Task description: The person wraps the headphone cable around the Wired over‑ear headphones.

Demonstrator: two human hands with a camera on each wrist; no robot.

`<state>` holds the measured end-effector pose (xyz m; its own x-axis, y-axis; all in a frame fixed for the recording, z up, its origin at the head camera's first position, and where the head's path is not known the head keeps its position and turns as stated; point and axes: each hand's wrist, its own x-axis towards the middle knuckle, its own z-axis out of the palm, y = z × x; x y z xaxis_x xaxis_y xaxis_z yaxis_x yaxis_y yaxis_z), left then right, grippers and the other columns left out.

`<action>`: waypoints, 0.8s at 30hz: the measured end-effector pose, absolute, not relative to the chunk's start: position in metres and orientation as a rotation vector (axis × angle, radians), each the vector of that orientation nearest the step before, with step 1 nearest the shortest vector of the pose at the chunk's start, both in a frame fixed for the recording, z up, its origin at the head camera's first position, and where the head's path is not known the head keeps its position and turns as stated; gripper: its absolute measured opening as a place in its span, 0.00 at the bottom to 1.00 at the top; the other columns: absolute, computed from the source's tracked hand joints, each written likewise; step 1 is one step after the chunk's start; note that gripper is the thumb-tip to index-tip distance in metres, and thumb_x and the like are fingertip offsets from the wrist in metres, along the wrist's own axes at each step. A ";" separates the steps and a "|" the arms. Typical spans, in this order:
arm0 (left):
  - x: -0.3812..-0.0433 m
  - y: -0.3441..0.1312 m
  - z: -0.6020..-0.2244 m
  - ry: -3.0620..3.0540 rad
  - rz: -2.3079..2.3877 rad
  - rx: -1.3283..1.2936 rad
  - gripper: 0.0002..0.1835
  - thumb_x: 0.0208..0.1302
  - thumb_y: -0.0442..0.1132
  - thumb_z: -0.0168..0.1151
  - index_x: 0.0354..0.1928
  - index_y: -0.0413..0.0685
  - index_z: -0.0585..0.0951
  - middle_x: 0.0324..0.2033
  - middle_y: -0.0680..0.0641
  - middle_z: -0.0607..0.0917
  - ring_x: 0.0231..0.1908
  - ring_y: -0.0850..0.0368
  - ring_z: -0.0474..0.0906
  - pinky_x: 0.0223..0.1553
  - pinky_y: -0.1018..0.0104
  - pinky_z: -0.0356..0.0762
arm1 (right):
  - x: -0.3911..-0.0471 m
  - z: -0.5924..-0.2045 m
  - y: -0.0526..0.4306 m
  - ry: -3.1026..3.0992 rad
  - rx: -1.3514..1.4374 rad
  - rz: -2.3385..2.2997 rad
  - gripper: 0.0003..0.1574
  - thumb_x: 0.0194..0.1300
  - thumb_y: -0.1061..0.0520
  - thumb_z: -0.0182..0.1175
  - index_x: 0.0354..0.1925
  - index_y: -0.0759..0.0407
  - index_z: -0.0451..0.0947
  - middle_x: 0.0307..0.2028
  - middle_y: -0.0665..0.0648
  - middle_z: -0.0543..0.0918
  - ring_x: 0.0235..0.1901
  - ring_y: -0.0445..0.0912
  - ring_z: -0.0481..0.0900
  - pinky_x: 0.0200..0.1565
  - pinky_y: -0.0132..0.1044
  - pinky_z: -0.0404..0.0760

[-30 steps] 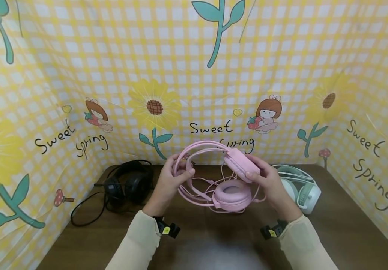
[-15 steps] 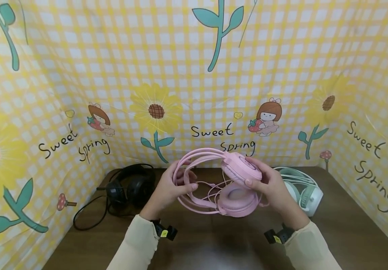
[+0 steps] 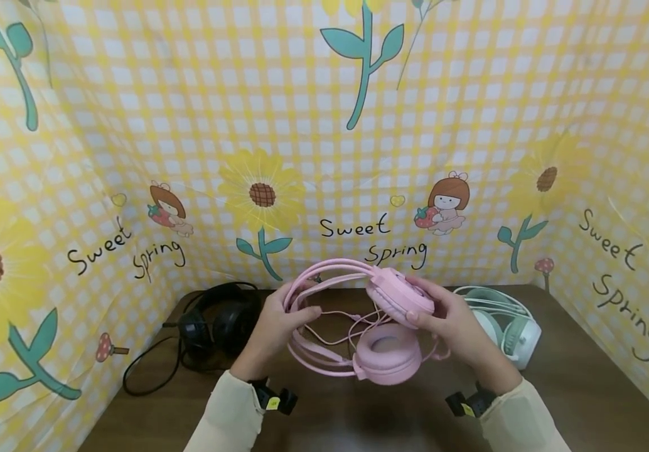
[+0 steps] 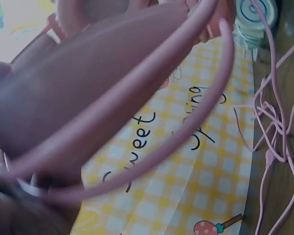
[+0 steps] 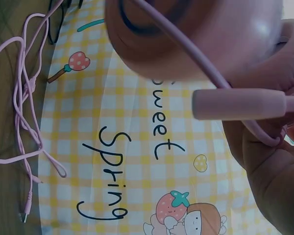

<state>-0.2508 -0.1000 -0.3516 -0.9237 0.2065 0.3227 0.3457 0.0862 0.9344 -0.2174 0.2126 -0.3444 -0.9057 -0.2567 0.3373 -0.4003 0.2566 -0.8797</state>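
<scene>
The pink plastic over-ear headphones (image 3: pixel 389 375) lie between the two hands, held apparently above the dark brown wooden counter (image 3: pixel 358 420), neither hand nearer since both touch them. Their long axis runs left to right: the looped pink headband (image 3: pixel 319 353) curves round at the left, and the open end with both round, padded cups points right. The left hand (image 3: pixel 279 323) grips the headband's crown; the right hand (image 3: pixel 453 320) grips the upper cup (image 3: pixel 400 298), thumb towards the wearer. Left of the pink headphones sit black headphones (image 3: pixel 233 328); right, mint-and-white ones (image 3: pixel 524 342).
</scene>
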 end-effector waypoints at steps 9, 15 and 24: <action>-0.251 -0.092 -0.348 -2.031 -2.272 -0.443 0.06 0.63 0.30 0.54 0.30 0.36 0.68 0.14 0.46 0.63 0.13 0.59 0.56 0.14 0.70 0.56 | -0.222 -0.353 0.214 -2.436 0.718 1.744 0.39 0.64 0.55 0.64 0.70 0.58 0.63 0.61 0.66 0.72 0.53 0.55 0.75 0.47 0.36 0.78; -0.254 -0.093 -0.348 -1.877 -2.372 -0.519 0.03 0.60 0.27 0.51 0.30 0.35 0.68 0.17 0.42 0.71 0.14 0.55 0.68 0.16 0.67 0.70 | -0.227 -0.352 0.213 -2.468 0.741 1.707 0.42 0.63 0.54 0.66 0.71 0.58 0.60 0.63 0.68 0.67 0.53 0.57 0.76 0.46 0.39 0.80; -0.249 -0.100 -0.347 -1.713 -2.410 -0.413 0.10 0.67 0.32 0.50 0.28 0.40 0.63 0.17 0.48 0.64 0.13 0.60 0.60 0.14 0.71 0.60 | -0.227 -0.357 0.214 -2.498 0.747 1.657 0.34 0.70 0.55 0.59 0.70 0.58 0.63 0.50 0.63 0.76 0.38 0.51 0.80 0.32 0.41 0.82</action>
<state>-0.2492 -0.1004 -0.3467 -0.9498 0.0323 0.3112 0.2832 -0.3336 0.8991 -0.2272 0.2139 -0.3572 -0.8817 -0.3631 0.3013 -0.4188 0.3082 -0.8542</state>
